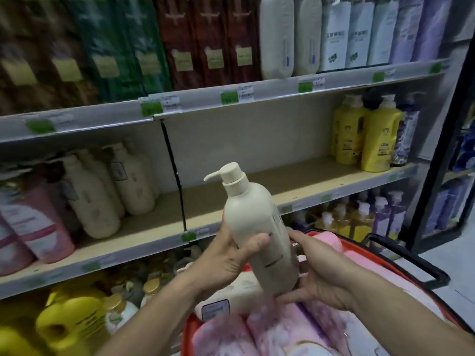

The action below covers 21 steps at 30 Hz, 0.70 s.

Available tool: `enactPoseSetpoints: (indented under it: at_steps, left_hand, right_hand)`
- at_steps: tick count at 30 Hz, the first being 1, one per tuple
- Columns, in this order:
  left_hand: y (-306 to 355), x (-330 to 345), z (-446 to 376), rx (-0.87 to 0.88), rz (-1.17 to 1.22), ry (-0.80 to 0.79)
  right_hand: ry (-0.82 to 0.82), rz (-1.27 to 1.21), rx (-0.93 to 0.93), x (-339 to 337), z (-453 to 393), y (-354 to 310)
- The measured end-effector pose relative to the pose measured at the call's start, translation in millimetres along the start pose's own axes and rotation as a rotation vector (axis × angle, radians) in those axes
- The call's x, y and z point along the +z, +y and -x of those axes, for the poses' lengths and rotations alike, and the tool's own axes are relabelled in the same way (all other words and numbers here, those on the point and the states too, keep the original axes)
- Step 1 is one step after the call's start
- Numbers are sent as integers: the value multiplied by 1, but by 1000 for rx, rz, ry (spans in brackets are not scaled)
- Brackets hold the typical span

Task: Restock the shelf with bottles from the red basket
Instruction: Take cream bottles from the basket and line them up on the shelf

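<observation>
A cream pump bottle [259, 227] stands nearly upright in the air, held by both my hands above the red basket [421, 263]. My left hand [226, 258] grips its left side, thumb across the front. My right hand [318, 276] cups its right side and base with curled fingers. The basket at the lower right holds pink bottles [277, 332] and another cream bottle [231, 296] lying down. Behind the held bottle, the middle shelf [257, 196] has a bare stretch of board.
Cream bottles [102, 199] and pink bottles [38, 227] fill the middle shelf's left part, past a black divider [174, 173]. Yellow bottles [370, 137] stand at its right end. Upper and lower shelves are packed with products. A black frame [442, 155] rises at the right.
</observation>
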<state>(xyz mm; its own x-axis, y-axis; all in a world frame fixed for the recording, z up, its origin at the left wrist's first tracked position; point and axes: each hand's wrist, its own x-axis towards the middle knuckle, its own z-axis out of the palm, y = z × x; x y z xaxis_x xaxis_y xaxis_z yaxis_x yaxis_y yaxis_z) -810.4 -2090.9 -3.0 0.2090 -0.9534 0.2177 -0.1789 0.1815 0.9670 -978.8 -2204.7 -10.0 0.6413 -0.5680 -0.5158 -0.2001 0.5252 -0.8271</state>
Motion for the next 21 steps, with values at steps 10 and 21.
enactPoseSetpoints:
  at_steps: [10,21]
  left_hand:
    - [-36,-109,1,-34,107,485]
    - [-35,-249,-15,-142,81,633]
  right_hand:
    - [-39,-24,-58,118,-79,-14]
    - [-124,216,-190,239,-171,-41]
